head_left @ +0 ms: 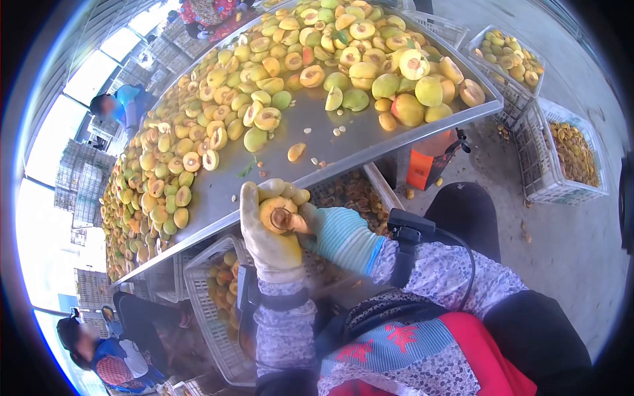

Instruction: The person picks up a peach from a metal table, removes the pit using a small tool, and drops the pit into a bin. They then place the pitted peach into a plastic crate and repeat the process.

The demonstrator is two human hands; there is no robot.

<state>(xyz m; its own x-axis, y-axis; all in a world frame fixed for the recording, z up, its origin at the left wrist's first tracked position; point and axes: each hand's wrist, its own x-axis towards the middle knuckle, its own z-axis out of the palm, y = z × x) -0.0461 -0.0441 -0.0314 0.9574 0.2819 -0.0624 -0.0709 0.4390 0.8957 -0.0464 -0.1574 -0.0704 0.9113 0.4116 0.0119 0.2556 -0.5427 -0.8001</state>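
Observation:
Just in front of the table's near edge, my left hand point(281, 249), in a soiled white glove, is wrapped around an apricot half point(267, 208). Its cut side faces up, with the brown pit point(281, 218) showing in the middle. My right hand point(340, 237) wears a teal striped glove and is closed against the same apricot. A bare fingertip point(300, 225) of it presses at the pit; its other fingers are mostly hidden. Beyond both hands, whole and halved apricots point(264, 86) lie heaped on the metal table point(290, 132).
Below the table edge stand a crate of pits point(384, 188) and a white crate of apricots point(198, 280). An orange bag point(420, 168) hangs at the right. Farther right are crates point(574, 185) on the floor. Other people point(122, 360) sit along the left side.

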